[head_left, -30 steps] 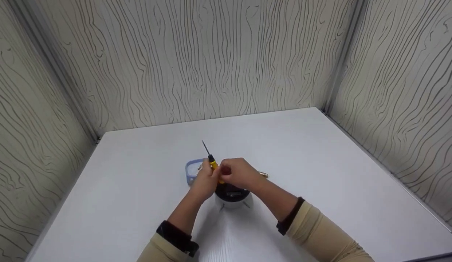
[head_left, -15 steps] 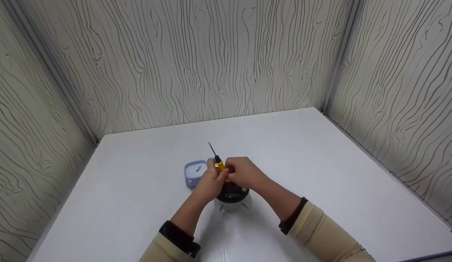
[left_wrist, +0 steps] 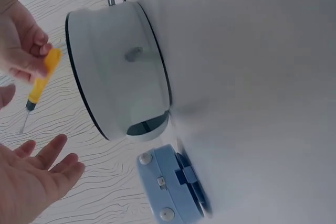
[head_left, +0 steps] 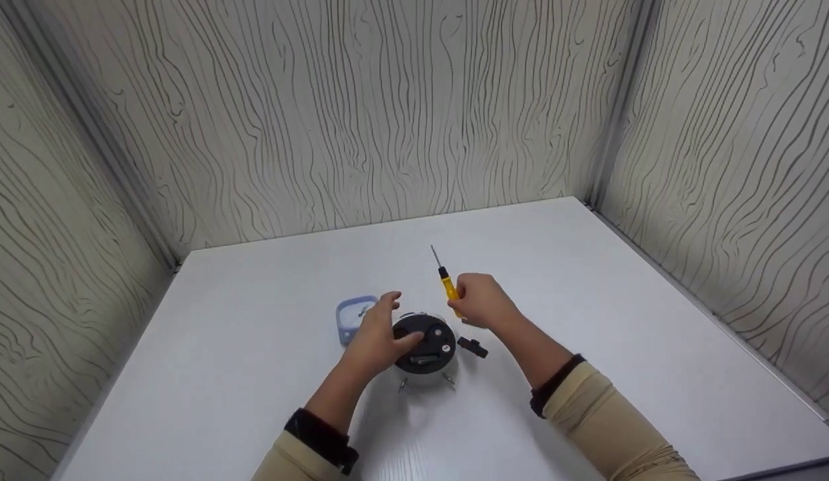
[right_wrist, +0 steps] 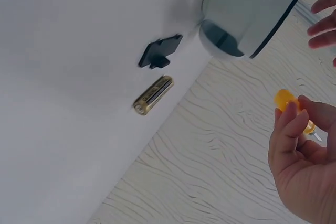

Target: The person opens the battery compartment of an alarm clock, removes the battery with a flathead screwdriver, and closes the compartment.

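Note:
A round clock (head_left: 435, 347) with a black back and pale casing lies face down, its metal legs (head_left: 449, 379) pointing toward me. My left hand (head_left: 373, 337) hovers at its left side with fingers spread and thumb over the black back. Up and to the right of the clock, my right hand (head_left: 484, 300) grips the yellow handle of a screwdriver (head_left: 449, 286), its thin shaft pointing away from me. The left wrist view shows the screwdriver (left_wrist: 44, 74) beside the clock casing (left_wrist: 118, 66), between both hands.
A small black battery cover (right_wrist: 160, 52) lies right of the clock, with a gold battery (right_wrist: 153, 95) close by. Left of the clock stands a blue box (left_wrist: 163, 182); a small metal piece (head_left: 363, 311) shows inside it. Wood-patterned panels (head_left: 387, 120) border the white table (head_left: 267, 334).
The hands have parted. My left hand has let go of the screwdriver and opened over the clock; my right hand has carried the screwdriver right, uncovering the clock's back and the battery cover.

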### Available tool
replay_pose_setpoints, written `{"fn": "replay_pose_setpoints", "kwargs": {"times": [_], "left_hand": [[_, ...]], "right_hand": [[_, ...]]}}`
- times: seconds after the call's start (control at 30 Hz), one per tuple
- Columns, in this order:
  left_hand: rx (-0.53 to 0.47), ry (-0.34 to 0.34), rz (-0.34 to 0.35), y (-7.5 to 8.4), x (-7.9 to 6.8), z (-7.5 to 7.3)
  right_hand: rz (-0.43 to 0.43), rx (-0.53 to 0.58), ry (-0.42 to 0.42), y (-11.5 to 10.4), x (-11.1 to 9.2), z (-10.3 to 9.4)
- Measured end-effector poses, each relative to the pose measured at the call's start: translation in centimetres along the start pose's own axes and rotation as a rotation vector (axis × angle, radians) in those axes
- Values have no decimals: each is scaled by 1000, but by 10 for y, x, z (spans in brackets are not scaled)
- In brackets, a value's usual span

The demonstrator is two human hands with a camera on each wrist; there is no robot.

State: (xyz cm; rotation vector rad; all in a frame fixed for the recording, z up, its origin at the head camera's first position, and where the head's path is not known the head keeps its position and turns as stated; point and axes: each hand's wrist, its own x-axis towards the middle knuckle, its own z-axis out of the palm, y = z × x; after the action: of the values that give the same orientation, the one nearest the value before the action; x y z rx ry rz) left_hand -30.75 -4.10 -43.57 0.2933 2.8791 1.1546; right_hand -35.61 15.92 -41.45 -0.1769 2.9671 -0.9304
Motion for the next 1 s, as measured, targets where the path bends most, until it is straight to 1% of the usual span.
{"fn": "replay_pose_setpoints", "kwargs": {"times": [0.17,0.3,0.4,0.5,0.63,0.77,0.87,1.0], "left_hand": [[148,-24,-50,-8,-2,4],[216,-40,-45,-14,-3,7],[230,-51,-31,-19,-5,8],[235,-69,-24,-21,-7,10],[246,-89,-29,-22,-7,11],[243,-109,-53,-20,-7,11],[242,-122,-62,-19,-6,11],[268,-129,-56,-19,-6,11]], "right_hand": [[80,-47,12,21,9,-6],[136,-35,-10,33,12,-10],[168,-44,-22,41,14,-12],[192,-94,-31,48,14,-13],[223,-182,-59,59,12,-12],[253,-211,-104,66,12,-9],[261,-229,-138,70,12,-6],[248,-291,-174,75,14,0]]}}
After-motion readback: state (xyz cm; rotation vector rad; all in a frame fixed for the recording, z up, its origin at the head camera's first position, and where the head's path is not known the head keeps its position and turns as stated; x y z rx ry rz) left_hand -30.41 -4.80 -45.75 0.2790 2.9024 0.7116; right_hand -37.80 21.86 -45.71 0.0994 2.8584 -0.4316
